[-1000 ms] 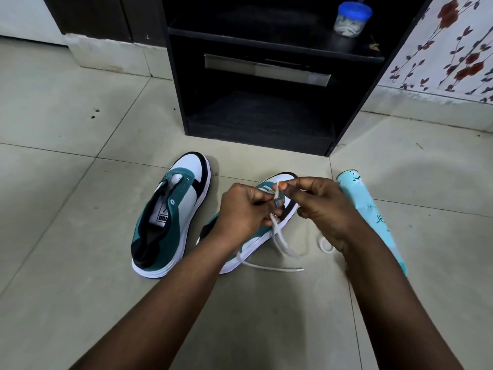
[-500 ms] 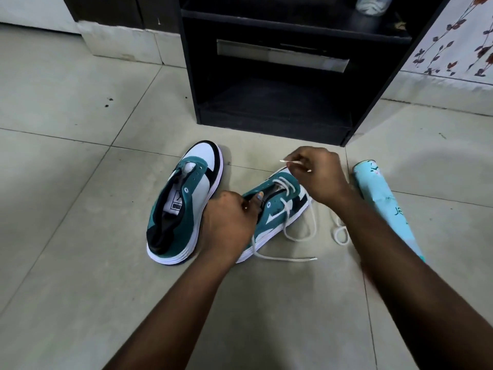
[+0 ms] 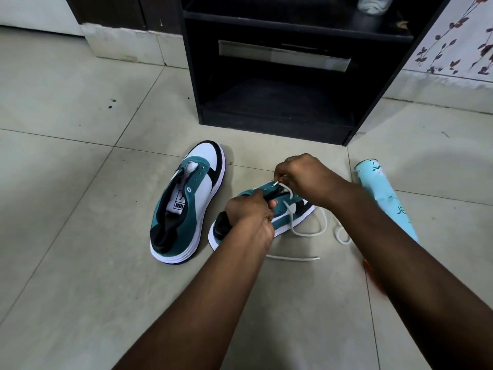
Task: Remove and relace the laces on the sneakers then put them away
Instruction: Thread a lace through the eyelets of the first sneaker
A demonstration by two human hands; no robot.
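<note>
Two teal, white and black sneakers lie on the tiled floor. The left sneaker [image 3: 188, 201] has no lace and stands toe away from me. The right sneaker [image 3: 282, 214] is tilted on its side under my hands. My left hand [image 3: 250, 212] grips its collar and tongue area. My right hand [image 3: 304, 177] pinches the tip of the white lace [image 3: 306, 231] at the eyelets near the toe. The lace's slack loops over the floor to the right of the shoe, with one loose end near my left forearm.
A black open cabinet [image 3: 280, 76] stands just beyond the shoes, with a plastic jar [image 3: 373, 4] on its upper shelf. A light-blue cylindrical can [image 3: 384, 198] lies on the floor beside my right forearm. Floral wallpaper covers the wall at the far right.
My right hand has come back down from above the toe to the eyelets with the lace tip. My left hand has shifted its hold up the shoe. The camera moved slightly closer.
</note>
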